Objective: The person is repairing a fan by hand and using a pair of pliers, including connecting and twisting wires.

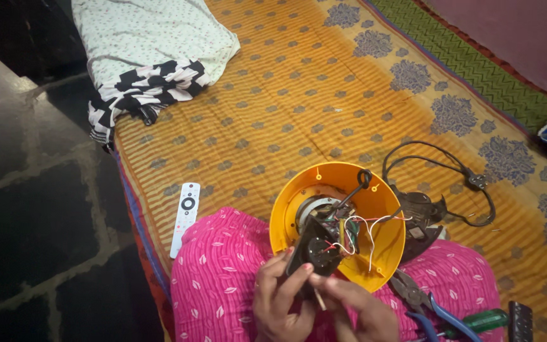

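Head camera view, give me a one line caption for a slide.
Both hands, left hand and right hand, hold a black wired part at an opened yellow housing on a lap.

A single head-worn camera looks steeply down, close over the lap, bedspread (pixel 324 95) beyond.

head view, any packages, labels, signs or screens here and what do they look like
No packages, labels, signs or screens can be made out.
Nearest things of that sort: a slim white remote control with a dark round pad, lying on the patterned bedspread left of the pink-clad lap.
A small black ridged handset-like thing at the bottom right edge; no display can be told.
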